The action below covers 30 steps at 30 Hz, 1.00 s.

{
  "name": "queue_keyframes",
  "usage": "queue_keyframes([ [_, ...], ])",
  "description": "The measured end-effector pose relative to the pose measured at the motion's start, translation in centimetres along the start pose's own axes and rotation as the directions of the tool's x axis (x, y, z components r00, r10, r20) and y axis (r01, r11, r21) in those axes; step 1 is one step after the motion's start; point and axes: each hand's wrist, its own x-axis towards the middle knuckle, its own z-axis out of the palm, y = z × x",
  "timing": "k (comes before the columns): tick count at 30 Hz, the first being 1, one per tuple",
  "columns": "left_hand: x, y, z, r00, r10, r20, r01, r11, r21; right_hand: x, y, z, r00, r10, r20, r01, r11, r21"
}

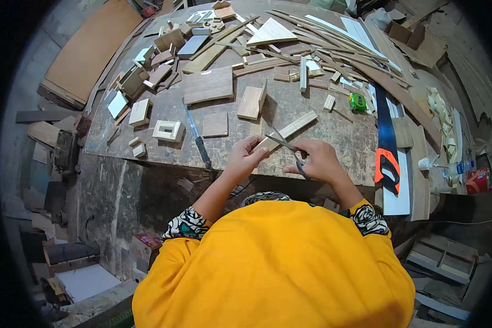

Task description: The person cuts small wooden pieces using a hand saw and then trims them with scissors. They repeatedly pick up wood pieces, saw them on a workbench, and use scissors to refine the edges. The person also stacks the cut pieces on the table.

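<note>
My left hand (245,158) grips the lower-left end of a pale wooden strip (296,123), which slants up to the right near the table's front edge. My right hand (318,161) holds dark metal scissors (281,140), their blades lying across the strip; whether they touch it I cannot tell. Just behind are an upright-sided small wooden piece (250,103) and a square board (215,124). Left of my left hand lies a thin blade tool with a black grip (202,152). A green tape measure (358,102) is behind my right hand.
The worn worktable (164,153) holds several wood offcuts (208,54) and long battens (333,46) at the back. A handsaw with an orange handle (387,167) lies at the right, beside a plastic bottle (454,167). Sheet boards (87,52) and scrap surround the table.
</note>
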Motion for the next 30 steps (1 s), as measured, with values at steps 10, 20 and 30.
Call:
queue_keyframes([
  [10, 1.3, 0.2, 0.8, 0.995, 0.097, -0.033, -0.096, 0.995, 0.021, -0.2, -0.1, 0.7, 0.979, -0.011, -0.201, 0.0, 0.999, -0.055],
  [20, 1.3, 1.7, 1.1, 0.999, 0.047, 0.017, -0.048, 0.998, 0.028, -0.4, 0.5, 0.6, 0.972, -0.066, -0.228, 0.044, 0.994, -0.099],
  [30, 1.8, 0.6, 1.5, 0.998, -0.048, 0.032, 0.048, 0.999, 0.004, -0.8, 2.5, 0.6, 0.99, 0.037, -0.134, -0.043, 0.998, -0.037],
])
